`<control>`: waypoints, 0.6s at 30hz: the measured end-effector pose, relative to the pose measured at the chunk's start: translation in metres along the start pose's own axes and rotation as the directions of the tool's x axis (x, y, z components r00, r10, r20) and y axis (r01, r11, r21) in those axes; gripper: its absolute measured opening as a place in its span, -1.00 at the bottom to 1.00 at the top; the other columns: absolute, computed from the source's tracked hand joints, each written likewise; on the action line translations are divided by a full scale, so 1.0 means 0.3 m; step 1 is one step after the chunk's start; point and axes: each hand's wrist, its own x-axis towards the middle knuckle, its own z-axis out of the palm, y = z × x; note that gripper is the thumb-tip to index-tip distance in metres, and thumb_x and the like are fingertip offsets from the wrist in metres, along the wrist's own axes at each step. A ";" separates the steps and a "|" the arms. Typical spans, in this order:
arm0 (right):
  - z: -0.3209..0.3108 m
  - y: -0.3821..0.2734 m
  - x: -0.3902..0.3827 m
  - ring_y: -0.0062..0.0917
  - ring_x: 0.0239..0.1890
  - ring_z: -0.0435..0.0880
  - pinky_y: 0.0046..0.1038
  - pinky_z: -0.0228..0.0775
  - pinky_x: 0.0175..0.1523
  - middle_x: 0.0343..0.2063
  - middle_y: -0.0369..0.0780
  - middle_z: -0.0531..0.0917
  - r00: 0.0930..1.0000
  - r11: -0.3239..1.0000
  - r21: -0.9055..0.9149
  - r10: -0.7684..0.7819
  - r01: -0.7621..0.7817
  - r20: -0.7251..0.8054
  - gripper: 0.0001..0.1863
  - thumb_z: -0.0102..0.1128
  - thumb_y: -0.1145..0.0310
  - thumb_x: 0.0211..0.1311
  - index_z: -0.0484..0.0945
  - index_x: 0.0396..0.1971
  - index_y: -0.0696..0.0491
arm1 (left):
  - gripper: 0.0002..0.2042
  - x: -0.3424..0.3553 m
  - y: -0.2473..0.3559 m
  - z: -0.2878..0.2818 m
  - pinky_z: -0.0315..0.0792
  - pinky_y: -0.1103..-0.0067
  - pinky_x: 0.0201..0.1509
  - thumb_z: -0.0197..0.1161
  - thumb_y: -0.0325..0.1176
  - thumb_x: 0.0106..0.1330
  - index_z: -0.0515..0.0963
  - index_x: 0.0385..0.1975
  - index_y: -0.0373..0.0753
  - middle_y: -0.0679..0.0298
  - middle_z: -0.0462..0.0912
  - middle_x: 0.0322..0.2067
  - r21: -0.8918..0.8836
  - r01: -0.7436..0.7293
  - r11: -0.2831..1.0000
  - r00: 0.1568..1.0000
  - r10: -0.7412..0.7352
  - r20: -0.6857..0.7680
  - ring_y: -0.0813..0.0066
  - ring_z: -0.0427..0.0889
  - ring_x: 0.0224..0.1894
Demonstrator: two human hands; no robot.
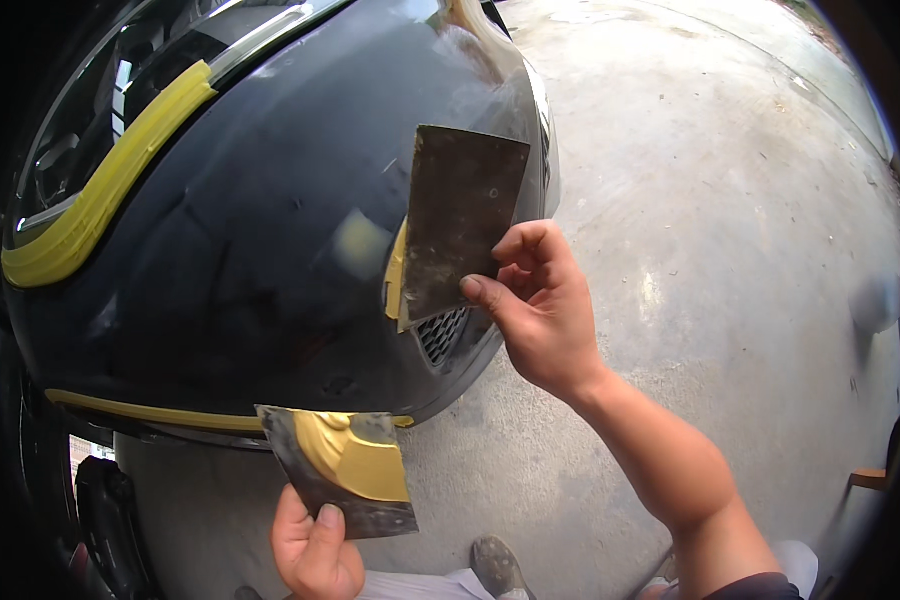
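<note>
My left hand [315, 560] pinches the lower edge of a thin dark plate [370, 518], thumb on top. A smooth yellow mound of putty [355, 460] covers much of it. My right hand [555, 320] grips a dark, flat rectangular spreader [462, 215] by its lower right edge, between thumb and fingers. That spreader is raised in front of a black car bumper [220, 260] and hides part of it. A pale yellowish patch [363, 243] marks the bumper just left of the spreader. Whether the spreader touches the bumper I cannot tell.
Yellow tape [120, 185] borders the headlight [70, 150] at upper left. Another yellow strip [160, 411] follows the bumper's lower edge, and a short yellow piece [396, 275] lies beside a mesh grille [442, 335]. Concrete floor [690, 200] spreads to the right; a shoe [497, 565] shows below.
</note>
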 end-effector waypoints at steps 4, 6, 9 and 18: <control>-0.032 0.015 -0.015 -0.78 -0.41 0.41 -0.68 0.33 -0.27 -0.38 -0.37 0.40 0.996 0.992 0.116 -0.059 0.051 0.071 -0.73 0.22 0.65 0.16 0.33 -0.24 0.09 | -0.60 -0.009 0.011 -0.010 0.32 0.50 0.20 0.03 -0.43 0.29 0.35 0.10 -0.50 0.07 0.55 -0.02 0.017 -0.013 1.000 1.000 0.013 -0.009 0.36 0.52 0.02; -0.023 0.006 -0.009 -0.79 -0.42 0.39 -0.68 0.33 -0.29 -0.39 -0.37 0.41 0.986 0.986 0.110 -0.134 0.123 0.097 -0.73 0.23 0.64 0.16 0.33 -0.25 0.09 | -0.60 -0.018 0.006 -0.009 0.32 0.49 0.20 0.04 -0.42 0.29 0.35 0.09 -0.50 0.07 0.55 -0.02 0.022 -0.005 1.000 1.000 0.006 -0.012 0.36 0.52 0.02; 0.005 0.037 0.016 -0.79 -0.46 0.39 -0.69 0.33 -0.32 -0.45 -0.38 0.43 0.985 0.988 -0.030 -0.151 0.153 0.079 -0.73 0.26 0.62 0.13 0.35 -0.27 0.08 | -0.60 -0.016 0.008 -0.004 0.32 0.49 0.20 0.04 -0.41 0.29 0.35 0.09 -0.50 0.06 0.55 -0.02 0.028 -0.010 1.000 1.000 0.011 -0.016 0.35 0.52 0.02; -0.026 0.062 -0.016 -0.68 -0.47 0.49 -0.59 0.38 -0.36 -0.51 -0.30 0.47 0.943 0.939 -0.164 -0.271 0.303 0.192 -0.75 0.25 0.61 0.14 0.33 -0.33 0.08 | -0.60 -0.012 0.040 -0.047 0.33 0.47 0.22 0.00 -0.45 0.32 0.31 0.13 -0.48 0.06 0.53 0.01 -0.059 -0.136 0.989 0.987 0.130 -0.091 0.33 0.51 0.06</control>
